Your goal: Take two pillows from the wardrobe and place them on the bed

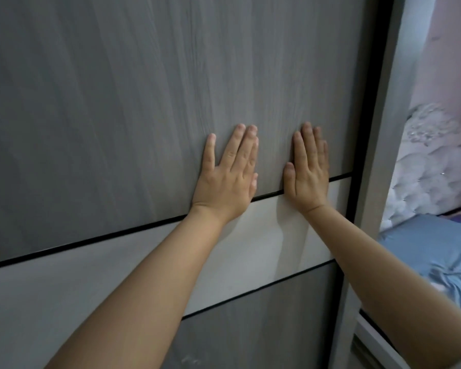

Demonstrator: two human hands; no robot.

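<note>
Head view: both hands, left [228,179] and right [308,171], open, flat against wardrobe door [117,102].

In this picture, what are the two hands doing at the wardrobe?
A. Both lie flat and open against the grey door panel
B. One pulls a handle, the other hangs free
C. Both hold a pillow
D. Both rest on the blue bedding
A: the left hand and the right hand press flat, fingers spread upward, on the grey door panel, across the black line above the white band; no pillow shows in either.
</note>
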